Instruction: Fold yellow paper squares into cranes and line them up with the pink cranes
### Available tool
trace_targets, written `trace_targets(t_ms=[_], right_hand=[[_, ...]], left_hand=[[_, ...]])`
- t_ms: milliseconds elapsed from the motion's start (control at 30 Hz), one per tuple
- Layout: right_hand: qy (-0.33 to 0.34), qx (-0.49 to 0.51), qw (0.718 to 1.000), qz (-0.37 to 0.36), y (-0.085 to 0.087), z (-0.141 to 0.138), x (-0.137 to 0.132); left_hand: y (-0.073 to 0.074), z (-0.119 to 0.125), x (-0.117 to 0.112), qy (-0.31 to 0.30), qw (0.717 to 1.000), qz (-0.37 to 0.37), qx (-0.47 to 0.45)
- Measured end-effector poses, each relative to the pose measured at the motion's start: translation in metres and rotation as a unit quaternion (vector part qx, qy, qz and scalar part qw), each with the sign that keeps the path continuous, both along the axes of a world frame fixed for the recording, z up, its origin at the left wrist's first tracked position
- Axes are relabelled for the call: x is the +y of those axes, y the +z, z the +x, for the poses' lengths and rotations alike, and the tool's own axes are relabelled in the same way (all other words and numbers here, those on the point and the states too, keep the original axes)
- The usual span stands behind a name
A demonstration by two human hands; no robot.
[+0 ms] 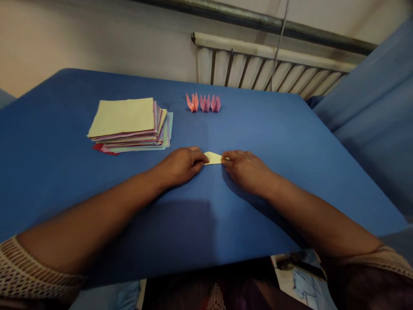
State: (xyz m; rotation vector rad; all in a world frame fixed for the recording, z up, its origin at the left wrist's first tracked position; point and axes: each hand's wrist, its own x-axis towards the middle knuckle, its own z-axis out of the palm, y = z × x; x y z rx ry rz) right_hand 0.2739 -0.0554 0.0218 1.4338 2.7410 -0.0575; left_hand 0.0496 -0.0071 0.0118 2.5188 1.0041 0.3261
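Observation:
A small piece of folded pale yellow paper [213,158] lies on the blue table between my two hands. My left hand [185,163] has its thumb and fingers closed on the paper's left end. At the other end, my right hand [243,168] pinches the narrow tip. Both hands rest low at the tabletop, and their fingertips cover the ends of the paper. Farther back stand three small folded paper figures, an orange one [192,103] on the left and two pink ones [210,103] beside it.
A thick stack of coloured paper sheets [124,117], yellow on top, sits at the back left, with a red piece [105,149] poking out underneath. Behind the blue table [274,125] are a wall radiator [258,64] and a pipe. Blue cloth [377,94] hangs at the right.

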Motion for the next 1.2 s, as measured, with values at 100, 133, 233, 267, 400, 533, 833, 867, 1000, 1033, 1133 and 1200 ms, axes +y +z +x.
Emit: trace_targets(t_ms=[100,133,233,267,400,533,833,867,1000,1033,1133,1200], right_hand=[[-0.029,-0.035,0.999,0.004,0.005,0.006,0.000],[-0.038,-0.041,0.998,0.007,0.005,0.006,0.000],[-0.053,-0.019,0.998,0.031,0.003,0.001,0.000],[-0.049,0.003,0.998,0.042,0.001,-0.003,0.000],[0.004,0.092,0.995,0.048,-0.010,-0.016,-0.003],[0.019,0.086,0.996,0.020,-0.014,-0.020,-0.004],[0.042,0.044,0.998,0.034,-0.008,-0.022,-0.006],[0.042,0.045,0.998,0.033,-0.008,-0.022,-0.006],[0.035,0.052,0.998,0.027,-0.010,-0.023,-0.005],[0.032,0.056,0.998,0.026,-0.011,-0.023,-0.005],[0.028,0.068,0.997,0.023,-0.013,-0.023,-0.003],[0.030,0.072,0.997,0.021,-0.014,-0.023,-0.003]], left_hand=[[0.003,-0.001,0.001,0.001,1.000,0.002,0.015],[0.003,-0.001,0.000,0.001,1.000,0.005,0.020],[0.003,-0.001,-0.001,0.004,0.999,0.015,0.032],[0.003,0.000,-0.001,0.004,0.999,0.016,0.033],[0.003,0.000,-0.002,0.003,1.000,0.010,0.016],[0.002,0.002,0.001,0.052,0.998,-0.017,0.006],[-0.011,0.007,0.016,0.116,0.990,0.071,0.024],[-0.012,0.008,0.017,0.114,0.991,0.063,0.019],[-0.014,0.010,0.018,0.120,0.992,0.024,-0.023],[-0.015,0.010,0.018,0.121,0.992,0.017,-0.035],[-0.016,0.011,0.018,0.121,0.991,0.009,-0.052],[-0.016,0.010,0.016,0.137,0.990,0.026,-0.035]])
